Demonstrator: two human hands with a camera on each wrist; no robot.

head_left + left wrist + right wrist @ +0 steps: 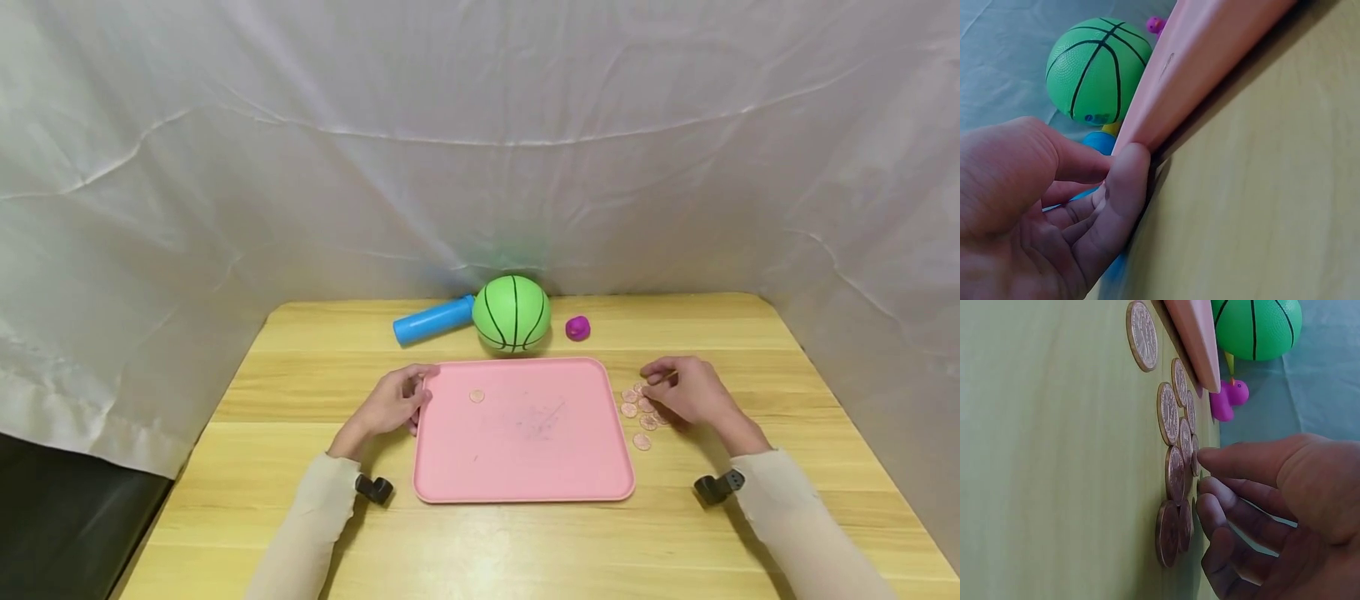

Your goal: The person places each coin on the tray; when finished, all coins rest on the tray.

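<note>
At the left edge of the pink tray (525, 467), my left hand (392, 402) pinches the rim between thumb and fingers. One copper-coloured coin (477, 396) lies on the tray toward its left back. My right hand (690, 390) is low over a loose cluster of similar coins (648, 422) on the table, just right of the tray. Its fingers are bent loosely and spread from the thumb (1241, 461), whose tip is right at a coin (1195, 454) of the cluster. Another coin (1142, 335) lies apart, nearer the table's front.
Behind the tray sits a green ball (512, 313) with black lines. A blue cylinder (433, 320) lies against its left side, and a small magenta rubber duck (577, 328) stands to its right. Pale cloth (510, 200) hangs along the wooden table's back and sides.
</note>
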